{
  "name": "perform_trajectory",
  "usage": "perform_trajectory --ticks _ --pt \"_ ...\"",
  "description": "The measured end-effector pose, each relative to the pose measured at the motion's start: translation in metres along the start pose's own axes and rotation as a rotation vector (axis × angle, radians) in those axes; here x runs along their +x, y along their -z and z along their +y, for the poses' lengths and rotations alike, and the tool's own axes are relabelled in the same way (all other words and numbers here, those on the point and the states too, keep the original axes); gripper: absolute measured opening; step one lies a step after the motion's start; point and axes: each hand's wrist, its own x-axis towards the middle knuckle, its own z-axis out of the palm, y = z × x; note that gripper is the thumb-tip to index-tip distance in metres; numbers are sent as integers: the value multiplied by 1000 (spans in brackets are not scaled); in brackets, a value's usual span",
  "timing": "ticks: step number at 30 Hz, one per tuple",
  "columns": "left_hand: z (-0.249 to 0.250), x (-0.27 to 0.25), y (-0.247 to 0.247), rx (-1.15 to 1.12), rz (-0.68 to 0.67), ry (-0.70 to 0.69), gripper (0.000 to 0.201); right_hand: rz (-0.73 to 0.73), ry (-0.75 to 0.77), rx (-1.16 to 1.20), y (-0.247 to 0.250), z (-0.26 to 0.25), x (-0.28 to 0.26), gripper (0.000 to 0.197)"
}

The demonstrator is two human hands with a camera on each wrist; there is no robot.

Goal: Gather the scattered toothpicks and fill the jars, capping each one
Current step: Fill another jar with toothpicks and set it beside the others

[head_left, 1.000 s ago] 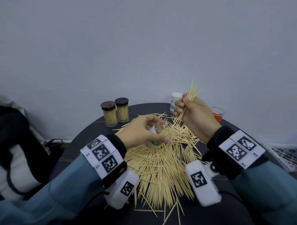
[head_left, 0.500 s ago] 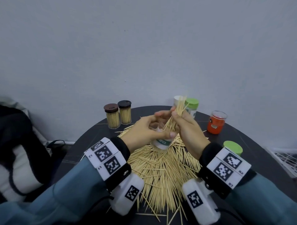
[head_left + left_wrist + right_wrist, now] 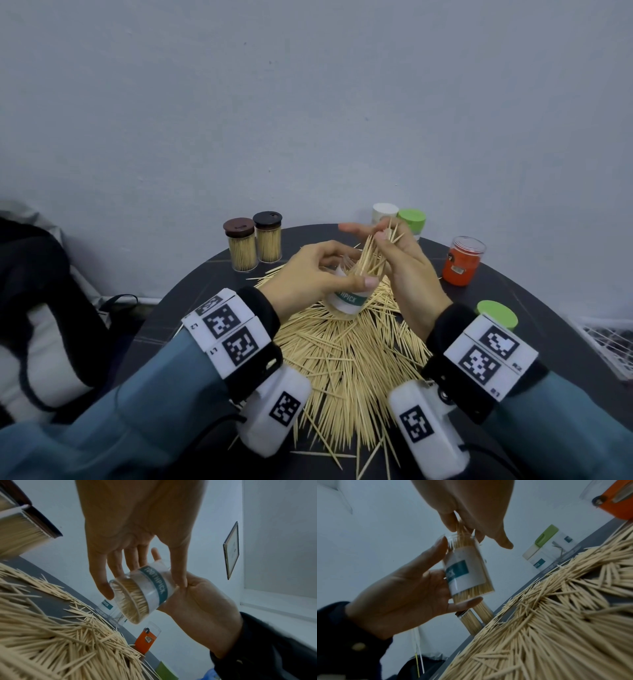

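Head view: the left hand [image 3: 310, 270] wraps fingers and thumb around the clear jar [image 3: 349, 299], holding it off the table just above the pile [image 3: 346, 356]. The jar leans, its long axis tilted and its mouth turned up toward the right hand [image 3: 407, 270], which sits just above and right of the jar. That hand pinches a bundle [image 3: 371, 253] of toothpicks near their tops, index finger stretched out, lower tips already inside the mouth. The bundle runs nearly along the jar's axis, so I judge the next move is sliding it down that line. Right wrist view shows the jar [image 3: 467, 572] already mostly full.
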Motion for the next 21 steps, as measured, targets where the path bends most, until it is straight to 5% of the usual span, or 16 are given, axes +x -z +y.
perform_trajectory --ticks 6,21 --pt "3 -2 1 -110 0 22 71 0 -1 -147 0 0 -1 20" --pt "3 -1 2 -112 5 81 53 9 -43 -311 7 -1 2 36"
